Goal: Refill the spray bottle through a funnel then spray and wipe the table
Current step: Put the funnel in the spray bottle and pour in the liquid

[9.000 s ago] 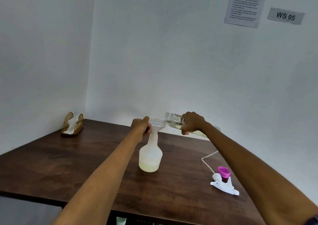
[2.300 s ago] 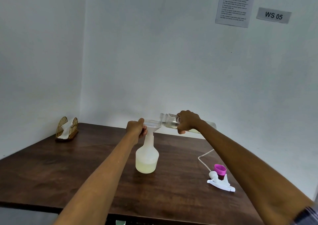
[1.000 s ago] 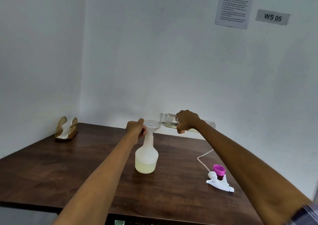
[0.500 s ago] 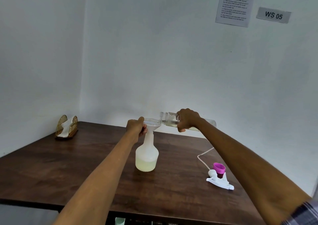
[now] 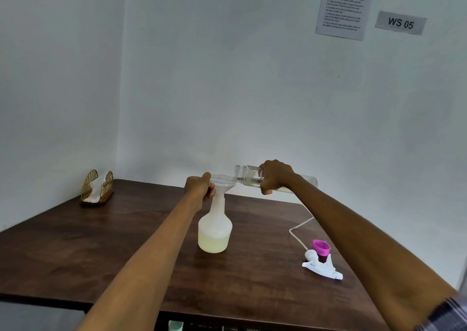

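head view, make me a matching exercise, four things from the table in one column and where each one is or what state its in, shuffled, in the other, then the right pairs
Things
1. spray bottle
2. clear bottle
3. trigger sprayer head
4. napkin holder

States
A. lying on the table, detached, beside a pink cap
B. at the far left corner, near the wall
C. tipped sideways in the right hand, mouth over the funnel
D. upright, partly filled with pale liquid, left hand at its neck

Pairs: 1-D, 2-C, 3-A, 4-B
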### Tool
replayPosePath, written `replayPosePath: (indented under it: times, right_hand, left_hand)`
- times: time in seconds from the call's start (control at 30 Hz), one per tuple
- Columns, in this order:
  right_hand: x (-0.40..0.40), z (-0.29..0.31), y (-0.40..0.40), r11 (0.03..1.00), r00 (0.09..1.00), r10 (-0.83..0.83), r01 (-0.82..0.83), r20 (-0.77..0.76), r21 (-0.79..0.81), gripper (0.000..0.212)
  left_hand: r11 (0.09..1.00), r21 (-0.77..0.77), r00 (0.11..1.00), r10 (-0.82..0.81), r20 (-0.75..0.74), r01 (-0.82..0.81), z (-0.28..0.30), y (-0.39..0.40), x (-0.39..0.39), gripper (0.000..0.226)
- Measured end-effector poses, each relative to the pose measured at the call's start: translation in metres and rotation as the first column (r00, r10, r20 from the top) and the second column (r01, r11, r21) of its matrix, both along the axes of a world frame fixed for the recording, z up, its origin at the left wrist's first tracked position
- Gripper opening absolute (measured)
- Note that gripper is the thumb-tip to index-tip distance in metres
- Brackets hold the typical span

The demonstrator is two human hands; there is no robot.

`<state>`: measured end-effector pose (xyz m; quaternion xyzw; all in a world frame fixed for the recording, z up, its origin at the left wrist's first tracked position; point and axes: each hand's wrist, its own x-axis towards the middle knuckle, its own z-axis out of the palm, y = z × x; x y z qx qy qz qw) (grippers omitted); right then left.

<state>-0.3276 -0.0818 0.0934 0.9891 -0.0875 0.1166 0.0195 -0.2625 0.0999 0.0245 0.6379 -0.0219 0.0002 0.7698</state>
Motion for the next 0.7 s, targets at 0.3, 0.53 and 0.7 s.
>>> replayPosePath:
  times: [0.3, 0.53, 0.7]
  right_hand:
    - [0.0, 0.0003, 0.0006, 1.0, 1.0, 0.008, -0.008, 0.01, 0.005, 0.039]
    - [0.0009, 0.0003, 0.001, 1.0, 1.0, 0.002, -0.002, 0.0, 0.01, 0.04]
    - [0.0012, 0.0006, 0.0014, 1.0, 1.0, -0.004, 0.004, -0.003, 0.007, 0.041]
  left_hand:
    - [1.0, 0.004, 1.0, 0.003, 0.002, -0.003, 0.0005, -0.0002, -0.0006, 0.026]
    - [1.0, 0.013, 1.0, 0.0, 0.0, 0.0, 0.0001, -0.0001, -0.0002, 0.024]
    - [1.0, 0.01, 1.0, 0.0, 0.0, 0.0, 0.0, 0.0002, 0.0, 0.025]
